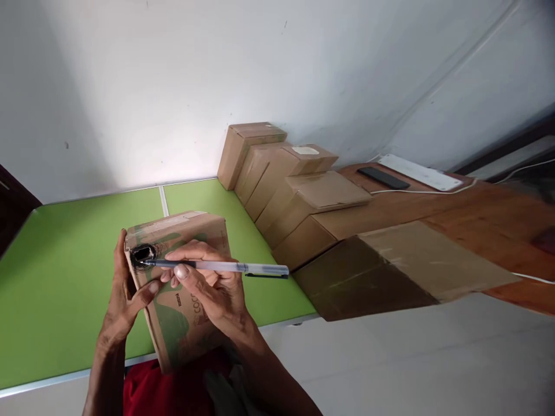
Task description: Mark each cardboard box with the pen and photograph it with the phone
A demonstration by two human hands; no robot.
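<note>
A brown cardboard box (191, 315) with green print stands tilted at the near edge of the green table (65, 271). My left hand (124, 294) grips its left side, thumb across the front. My right hand (208, 283) holds a clear pen (225, 266) level, its tip on a black scribbled patch (142, 254) near the box's upper left corner.
A stepped row of plain cardboard boxes (286, 185) runs from the white wall toward a flat dark carton (381, 271). Behind them is a wooden desk (477, 214) with a black phone (384, 177), a white power strip (420, 171) and cables.
</note>
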